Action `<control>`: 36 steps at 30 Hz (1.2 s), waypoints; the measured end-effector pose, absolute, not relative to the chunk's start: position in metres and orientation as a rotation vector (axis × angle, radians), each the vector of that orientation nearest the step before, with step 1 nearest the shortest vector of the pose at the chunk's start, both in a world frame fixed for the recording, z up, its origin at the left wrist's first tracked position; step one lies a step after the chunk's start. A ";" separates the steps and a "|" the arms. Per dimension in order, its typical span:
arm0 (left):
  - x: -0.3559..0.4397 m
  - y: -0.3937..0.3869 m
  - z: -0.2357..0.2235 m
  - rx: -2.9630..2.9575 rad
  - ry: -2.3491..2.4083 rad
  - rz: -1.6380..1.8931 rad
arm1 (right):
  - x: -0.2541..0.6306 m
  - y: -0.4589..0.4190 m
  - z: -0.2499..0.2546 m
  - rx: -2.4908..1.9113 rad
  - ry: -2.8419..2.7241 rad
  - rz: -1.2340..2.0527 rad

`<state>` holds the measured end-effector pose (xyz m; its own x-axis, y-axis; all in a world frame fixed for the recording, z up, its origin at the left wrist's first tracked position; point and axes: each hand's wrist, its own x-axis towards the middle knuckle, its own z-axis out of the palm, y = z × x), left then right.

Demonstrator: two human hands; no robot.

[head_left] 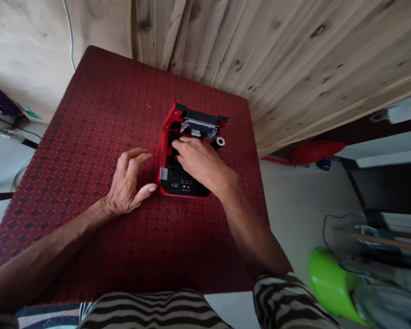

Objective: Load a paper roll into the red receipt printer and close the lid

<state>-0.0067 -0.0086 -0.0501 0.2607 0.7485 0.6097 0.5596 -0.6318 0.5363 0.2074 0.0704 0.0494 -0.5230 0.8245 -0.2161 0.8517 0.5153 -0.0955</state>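
A red and black machine that looks like a label printer (160,157) stands on the table with its lid (202,116) raised. My right hand (200,162) reaches into its open compartment from the right. The fingers curl downward, and the inside hides whatever their tips touch. Beside the machine's left wall my left hand (130,180) hovers with fingers apart and thumb out, holding nothing. Its thumb tip comes close to the front left corner. A black roll with a white core (220,142) shows just past the machine's right side, partly hidden behind my right hand.
The table has a red patterned cover (99,114). A wooden plank wall (277,50) borders its far side. On the floor to the right are a bright green tub (329,278) and several blurred items. A white cable (69,32) hangs at upper left.
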 end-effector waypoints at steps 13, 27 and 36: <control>-0.006 -0.007 -0.050 2.327 1.184 1.296 | 0.226 0.083 0.056 1.163 2.761 -0.531; -0.006 -0.006 -0.051 2.359 1.206 1.211 | 0.229 0.073 0.054 1.264 2.742 -0.568; -0.005 -0.006 -0.053 2.350 1.180 1.241 | 0.226 0.074 0.053 1.263 2.640 -0.524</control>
